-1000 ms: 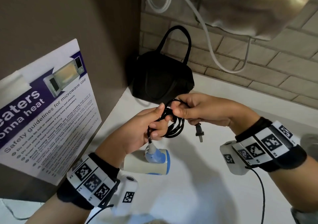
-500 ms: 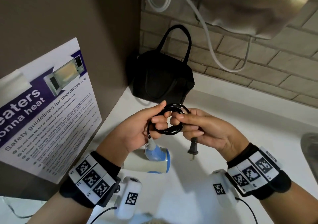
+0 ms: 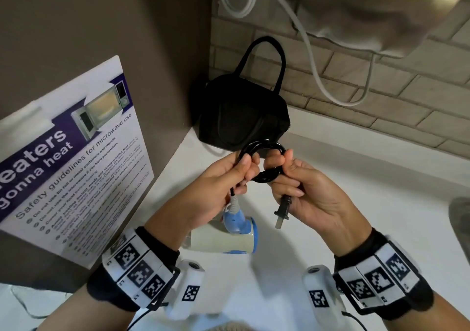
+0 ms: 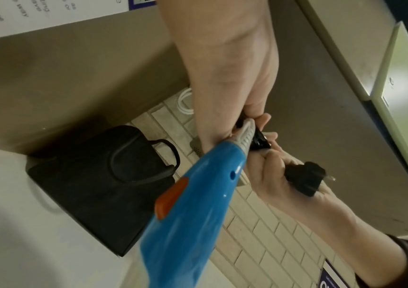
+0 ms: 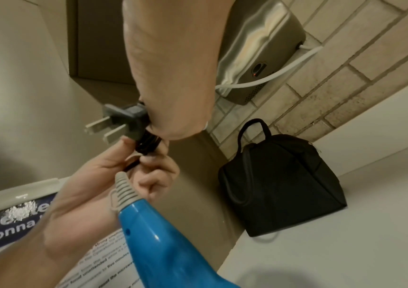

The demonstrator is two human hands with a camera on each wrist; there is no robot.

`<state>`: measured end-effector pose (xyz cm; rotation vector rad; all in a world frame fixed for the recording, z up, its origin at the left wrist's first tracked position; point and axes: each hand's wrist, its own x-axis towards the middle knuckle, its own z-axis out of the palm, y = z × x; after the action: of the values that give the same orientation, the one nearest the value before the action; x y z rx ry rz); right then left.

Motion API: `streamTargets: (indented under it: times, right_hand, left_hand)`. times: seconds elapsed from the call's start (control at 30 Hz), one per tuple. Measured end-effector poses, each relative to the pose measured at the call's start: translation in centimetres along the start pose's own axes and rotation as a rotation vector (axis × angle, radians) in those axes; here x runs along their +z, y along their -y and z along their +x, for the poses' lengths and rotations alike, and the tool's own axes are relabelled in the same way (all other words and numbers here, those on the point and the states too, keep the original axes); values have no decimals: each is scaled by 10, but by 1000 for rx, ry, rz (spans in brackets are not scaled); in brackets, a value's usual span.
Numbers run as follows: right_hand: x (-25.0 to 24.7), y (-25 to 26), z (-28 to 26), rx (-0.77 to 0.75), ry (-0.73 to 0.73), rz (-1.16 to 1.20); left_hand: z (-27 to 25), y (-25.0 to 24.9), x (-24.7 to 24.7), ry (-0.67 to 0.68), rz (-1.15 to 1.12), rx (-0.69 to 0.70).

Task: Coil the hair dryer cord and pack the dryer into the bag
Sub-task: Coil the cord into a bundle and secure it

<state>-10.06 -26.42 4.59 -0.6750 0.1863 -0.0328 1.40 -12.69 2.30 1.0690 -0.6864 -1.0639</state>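
Grip, left: left hand was clenched on the left side of the coiled black cord, thumb and forefinger pinching the loops, lower fingers curled round the strand that ran down to the dryer.
Grip, right: right hand grasped the right side of the same coil, thumb and forefinger pinching it at about 3 o'clock on the ring; the other fingers curled under the free end.
Coil: several tight loops, held upright in the air between the two hands, above the counter.
Plug: two-pin black plug hung from the right hand at 6 o'clock of the coil, pins pointing down; the right wrist view showed both flat pins bare.
Strain relief: ribbed grey sleeve came out of the left fist and joined the handle.
Hair dryer: blue-and-cream hair dryer hung below the left hand at 7 o'clock of the coil; whether it touched the counter could not be told. An orange switch sat on the blue handle.
Bag: black handbag stood in the corner at 12 o'clock of the hands, handles up; whether it was open could not be told.
Counter: white counter under everything.
Poster: microwave safety poster on the side wall at 9 o'clock.
Wall unit: metal hand dryer on the brick wall at 1 o'clock, with a white cable looping below it.
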Motion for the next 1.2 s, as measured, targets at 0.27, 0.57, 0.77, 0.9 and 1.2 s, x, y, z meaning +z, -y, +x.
streamTargets:
  times: [0.27,0.57,0.77,0.9,1.2]
  right_hand:
    - [-5,23,-13,309,-33,-401]
    - [11,5,-4,53,-176,-292]
    - [3,-4,-1,107,-143,-208]
    - [1,6,-4,205,-101,-317]
    - [3,17,4,318,-185,-402]
  left_hand:
    - [-1,-1,-9,121,150,-138]
    - [4,2,-18,119,-88,-52]
    - [-2,4,-27,162,-107,-61]
    - [1,-2,-29,146,-15,-108]
    - [3,-2,-27,221,14,-138]
